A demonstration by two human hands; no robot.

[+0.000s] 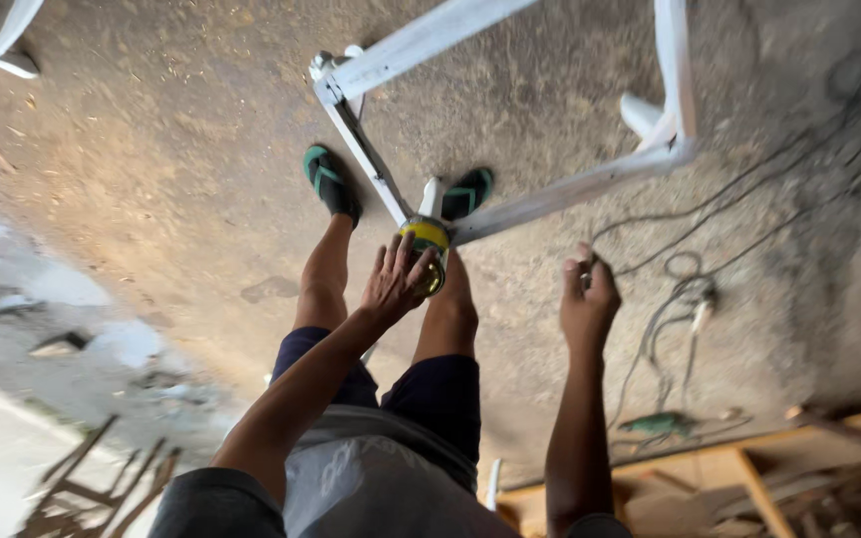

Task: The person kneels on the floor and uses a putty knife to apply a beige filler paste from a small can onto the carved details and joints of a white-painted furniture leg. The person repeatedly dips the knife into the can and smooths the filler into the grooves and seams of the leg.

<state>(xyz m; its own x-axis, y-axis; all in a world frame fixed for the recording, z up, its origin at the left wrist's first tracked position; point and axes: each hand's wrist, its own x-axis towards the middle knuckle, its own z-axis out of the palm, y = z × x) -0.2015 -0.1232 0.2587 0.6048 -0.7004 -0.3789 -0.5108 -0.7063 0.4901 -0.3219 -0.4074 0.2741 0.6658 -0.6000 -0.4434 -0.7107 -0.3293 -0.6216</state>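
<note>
Now your left hand point(396, 279) has its fingers spread over the yellow-green can point(427, 242) at the white frame point(510, 214) corner; your right hand point(587, 299) has its fingers curled closed around a black cable point(710, 224).

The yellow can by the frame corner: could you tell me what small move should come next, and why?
Probably close the left hand around the can: its fingers only rest spread on it beside the white frame, while the right hand hangs apart, pinching something small.

Single view only: camera on your head, aimed steeply down along your torso and legs to dirt floor point(181, 149). Near: your forearms fill lower frame, left hand point(396, 279) and right hand point(587, 299) mid-picture. White frame point(550, 194) beyond your feet, at top. No second view to overlap.
</note>
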